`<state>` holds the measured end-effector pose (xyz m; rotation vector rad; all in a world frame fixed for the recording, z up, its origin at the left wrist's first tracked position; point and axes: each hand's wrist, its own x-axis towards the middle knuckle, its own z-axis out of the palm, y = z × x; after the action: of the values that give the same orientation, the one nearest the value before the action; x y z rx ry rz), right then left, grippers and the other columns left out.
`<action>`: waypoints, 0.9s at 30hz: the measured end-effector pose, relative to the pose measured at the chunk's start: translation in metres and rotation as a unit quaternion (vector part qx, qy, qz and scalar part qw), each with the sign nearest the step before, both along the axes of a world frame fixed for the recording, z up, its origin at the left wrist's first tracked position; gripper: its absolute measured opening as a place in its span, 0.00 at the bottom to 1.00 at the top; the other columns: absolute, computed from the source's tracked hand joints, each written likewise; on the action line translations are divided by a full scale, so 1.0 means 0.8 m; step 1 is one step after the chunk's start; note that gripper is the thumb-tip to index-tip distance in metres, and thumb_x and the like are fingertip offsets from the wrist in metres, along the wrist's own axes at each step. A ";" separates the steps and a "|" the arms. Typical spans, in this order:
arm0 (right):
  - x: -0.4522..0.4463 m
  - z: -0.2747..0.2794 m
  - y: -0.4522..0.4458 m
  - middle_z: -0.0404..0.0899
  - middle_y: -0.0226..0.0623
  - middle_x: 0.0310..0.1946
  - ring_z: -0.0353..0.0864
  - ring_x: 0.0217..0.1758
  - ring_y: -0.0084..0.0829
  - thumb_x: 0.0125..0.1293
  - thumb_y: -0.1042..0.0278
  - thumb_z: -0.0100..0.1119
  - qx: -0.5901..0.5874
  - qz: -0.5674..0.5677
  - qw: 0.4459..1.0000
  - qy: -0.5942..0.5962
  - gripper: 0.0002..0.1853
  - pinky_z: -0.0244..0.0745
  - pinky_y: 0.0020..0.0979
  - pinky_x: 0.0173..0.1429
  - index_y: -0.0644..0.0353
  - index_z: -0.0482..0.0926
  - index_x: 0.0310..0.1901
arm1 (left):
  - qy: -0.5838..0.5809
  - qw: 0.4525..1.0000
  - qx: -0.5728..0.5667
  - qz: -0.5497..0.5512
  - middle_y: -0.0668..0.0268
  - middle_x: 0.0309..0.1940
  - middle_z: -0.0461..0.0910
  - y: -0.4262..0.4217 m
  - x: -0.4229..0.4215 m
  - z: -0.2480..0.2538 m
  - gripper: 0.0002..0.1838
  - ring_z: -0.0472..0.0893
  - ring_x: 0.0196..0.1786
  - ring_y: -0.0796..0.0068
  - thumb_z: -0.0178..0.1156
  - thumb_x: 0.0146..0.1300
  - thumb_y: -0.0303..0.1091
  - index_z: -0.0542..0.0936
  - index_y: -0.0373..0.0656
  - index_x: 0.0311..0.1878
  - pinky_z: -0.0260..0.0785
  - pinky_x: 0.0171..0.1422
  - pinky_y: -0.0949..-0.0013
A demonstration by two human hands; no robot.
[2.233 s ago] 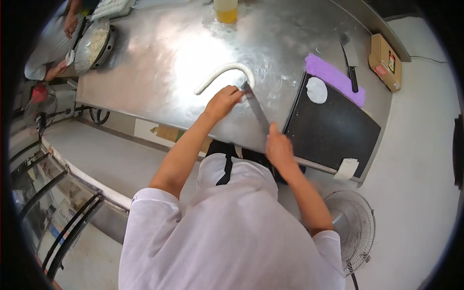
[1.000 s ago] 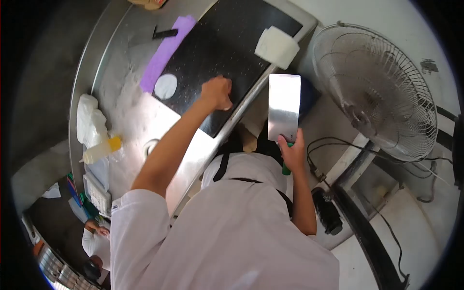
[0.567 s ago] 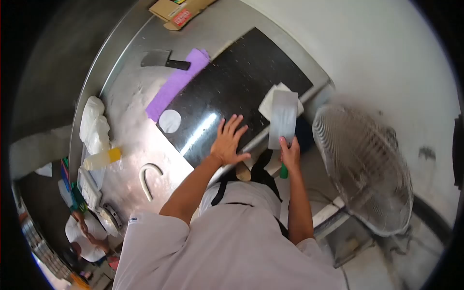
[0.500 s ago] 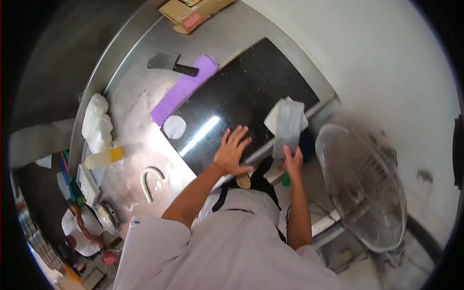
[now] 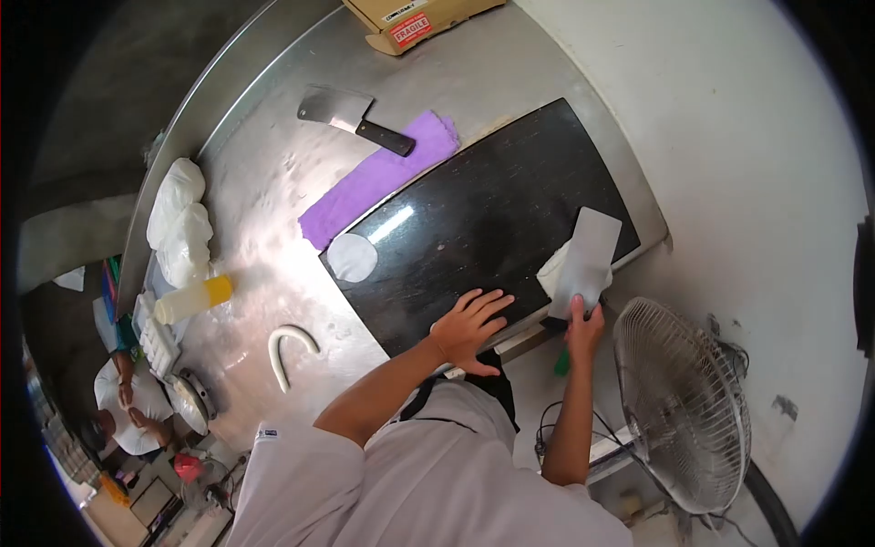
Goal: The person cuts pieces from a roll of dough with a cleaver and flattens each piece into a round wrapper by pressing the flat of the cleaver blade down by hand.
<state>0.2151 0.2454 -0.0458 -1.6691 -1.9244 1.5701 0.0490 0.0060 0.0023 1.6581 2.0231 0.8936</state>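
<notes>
Fingers of our left hand (image 5: 467,335) are spread open, palm down, at the near edge of the black board (image 5: 492,201), gripping nothing; whether they press on it or hover just above, we cannot tell. Our right hand (image 5: 586,328) closes its fingers round a broad-bladed tool (image 5: 594,242) with a green handle, thumb laid against the metal. Its flat blade points away from us, covering part of the folded white cloth (image 5: 550,269) at the board's near corner; contact between them is unclear.

As for progress, we judge that one piece is flattened: a thin white disc (image 5: 352,258) lies on the board, left of our left fingers and farther out. What is not divided is the hooked white roll (image 5: 276,351), apparently dough, which rests in one length on the metal surface (image 5: 255,214), well to the left of those same fingers. No second disc shows on the board.

Both forearms reach forward from our body, the left slanting inward to the board, the right rising steeply past its near edge.

Beyond our left fingers, past the board, runs a purple cloth (image 5: 378,178), with a cleaver's handle across it. Farther left of them stretch a bottle (image 5: 193,299) and white bags (image 5: 185,223).
</notes>
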 end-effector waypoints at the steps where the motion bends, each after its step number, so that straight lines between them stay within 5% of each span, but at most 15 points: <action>1: -0.001 -0.002 -0.003 0.80 0.34 0.26 0.74 0.21 0.23 0.72 0.53 0.69 0.057 0.007 0.998 0.004 0.21 0.70 0.31 0.26 0.67 0.81 0.49 | 0.001 1.000 0.008 -0.004 0.49 0.76 0.66 0.000 -0.001 -0.002 0.48 0.65 0.78 0.47 0.69 0.45 0.75 0.81 0.38 0.54 0.52 0.80 0.39; 5: 0.006 0.027 -0.043 0.77 0.32 0.23 0.72 0.18 0.22 0.73 0.51 0.68 0.153 -0.025 0.988 -0.003 0.21 0.68 0.30 0.22 0.65 0.80 0.46 | 0.012 0.997 0.074 -0.013 0.49 0.75 0.68 -0.002 -0.003 -0.007 0.47 0.66 0.77 0.47 0.69 0.46 0.73 0.80 0.37 0.53 0.54 0.78 0.39; 7: 0.004 0.094 -0.098 0.75 0.30 0.21 0.70 0.17 0.21 0.73 0.48 0.67 0.040 -0.100 0.994 0.020 0.22 0.65 0.29 0.19 0.63 0.78 0.43 | 0.016 0.994 0.109 0.005 0.49 0.73 0.69 0.001 -0.002 -0.004 0.44 0.66 0.77 0.47 0.70 0.47 0.70 0.79 0.38 0.53 0.54 0.78 0.39; 10: 0.054 0.110 -0.189 0.73 0.29 0.21 0.70 0.17 0.20 0.74 0.47 0.67 0.056 -0.142 0.988 0.030 0.22 0.64 0.28 0.19 0.62 0.77 0.40 | -0.018 0.990 0.134 0.038 0.50 0.71 0.71 0.007 -0.008 -0.016 0.39 0.69 0.74 0.46 0.73 0.48 0.62 0.79 0.40 0.55 0.56 0.76 0.41; 11: 0.076 0.108 -0.218 0.73 0.29 0.21 0.70 0.17 0.20 0.74 0.47 0.67 0.069 -0.139 0.988 -0.003 0.22 0.64 0.28 0.19 0.61 0.75 0.39 | -0.036 0.977 0.179 0.109 0.50 0.66 0.73 0.017 -0.012 -0.024 0.34 0.74 0.66 0.48 0.73 0.56 0.55 0.76 0.39 0.56 0.62 0.71 0.46; 13: 0.117 0.110 -0.278 0.72 0.28 0.20 0.69 0.17 0.20 0.75 0.48 0.66 0.061 -0.159 0.985 -0.015 0.21 0.64 0.28 0.20 0.61 0.74 0.38 | -0.277 0.917 0.190 0.215 0.52 0.58 0.76 0.053 -0.032 -0.013 0.28 0.79 0.55 0.51 0.72 0.62 0.46 0.75 0.40 0.57 0.70 0.61 0.51; 14: 0.138 0.110 -0.308 0.72 0.27 0.20 0.68 0.16 0.20 0.76 0.50 0.64 0.048 -0.163 0.985 -0.013 0.20 0.64 0.28 0.20 0.60 0.73 0.38 | -0.275 0.906 0.224 0.231 0.53 0.52 0.77 0.068 -0.043 0.002 0.23 0.80 0.47 0.53 0.69 0.67 0.43 0.74 0.40 0.58 0.72 0.53 0.54; 18: 0.200 0.104 -0.399 0.72 0.29 0.19 0.70 0.15 0.22 0.75 0.49 0.65 0.008 -0.215 0.976 -0.018 0.21 0.65 0.29 0.20 0.61 0.73 0.37 | -0.070 0.955 0.184 0.224 0.52 0.66 0.74 0.051 -0.020 0.058 0.34 0.72 0.70 0.49 0.68 0.67 0.54 0.72 0.40 0.67 0.56 0.76 0.42; 21: 0.220 0.099 -0.429 0.72 0.30 0.18 0.71 0.15 0.23 0.74 0.49 0.67 0.006 -0.229 0.972 -0.047 0.21 0.65 0.30 0.20 0.61 0.74 0.36 | 0.162 0.984 0.014 0.070 0.47 0.79 0.58 -0.023 0.014 -0.012 0.52 0.53 0.84 0.46 0.73 0.54 0.65 0.67 0.40 0.73 0.36 0.83 0.30; 24: 0.221 0.088 -0.423 0.72 0.31 0.18 0.72 0.16 0.23 0.71 0.49 0.70 0.000 -0.206 0.977 -0.062 0.23 0.66 0.31 0.21 0.60 0.72 0.33 | 0.069 0.972 0.153 0.166 0.46 0.74 0.63 -0.003 -0.022 -0.033 0.48 0.61 0.78 0.43 0.71 0.57 0.63 0.68 0.37 0.70 0.46 0.80 0.32; 26: 0.201 0.088 -0.399 0.83 0.38 0.27 0.83 0.29 0.29 0.70 0.51 0.72 0.029 -0.108 0.989 -0.100 0.22 0.78 0.35 0.37 0.66 0.79 0.39 | -0.115 0.925 0.198 0.305 0.46 0.70 0.66 0.017 -0.065 -0.017 0.43 0.66 0.73 0.43 0.71 0.62 0.54 0.67 0.35 0.70 0.54 0.77 0.37; 27: 0.184 0.083 -0.385 0.85 0.40 0.30 0.85 0.34 0.31 0.68 0.50 0.72 0.035 -0.078 0.996 -0.023 0.23 0.79 0.36 0.41 0.67 0.81 0.43 | -0.112 0.917 0.214 0.319 0.46 0.68 0.67 0.017 -0.077 -0.001 0.40 0.68 0.71 0.44 0.70 0.64 0.50 0.66 0.34 0.70 0.57 0.75 0.40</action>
<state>0.3622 -0.0626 0.0203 -1.7920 -1.7981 1.4024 -0.0127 0.0196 0.0017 0.9767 2.3435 1.7644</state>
